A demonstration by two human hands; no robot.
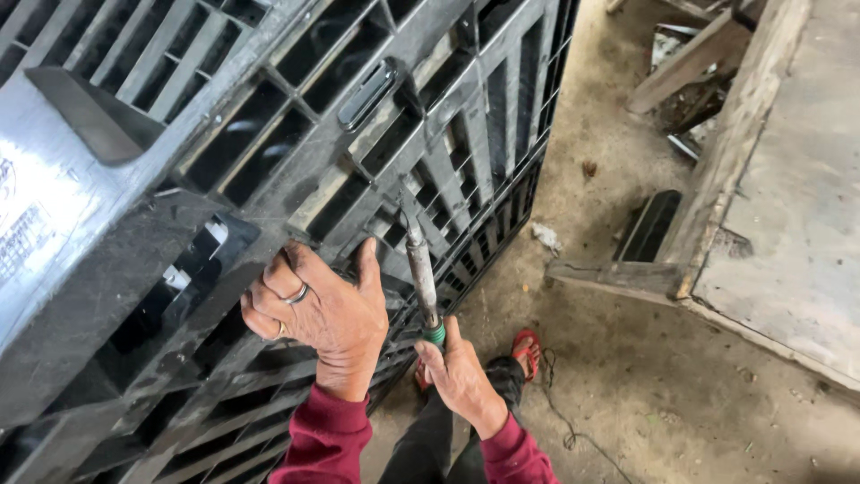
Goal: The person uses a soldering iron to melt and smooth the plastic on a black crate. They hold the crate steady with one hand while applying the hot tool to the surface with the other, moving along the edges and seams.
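A large dark grey plastic pallet [269, 152] stands tilted on its edge and fills the left and middle of the head view. My left hand [313, 314], with two rings on it, grips one of the pallet's ribs. My right hand [459, 376] is closed around the green handle of a long metal tool [419, 269]. The tool's tip reaches up against the pallet's slats, just to the right of my left hand. Both sleeves are dark red.
Below lies a dirt floor [645, 394] with my red sandal [527, 351] and a thin black cord [560, 417] on it. A raised concrete slab [788, 242] with a wooden edge stands at the right, with wooden planks and debris [690, 72] behind.
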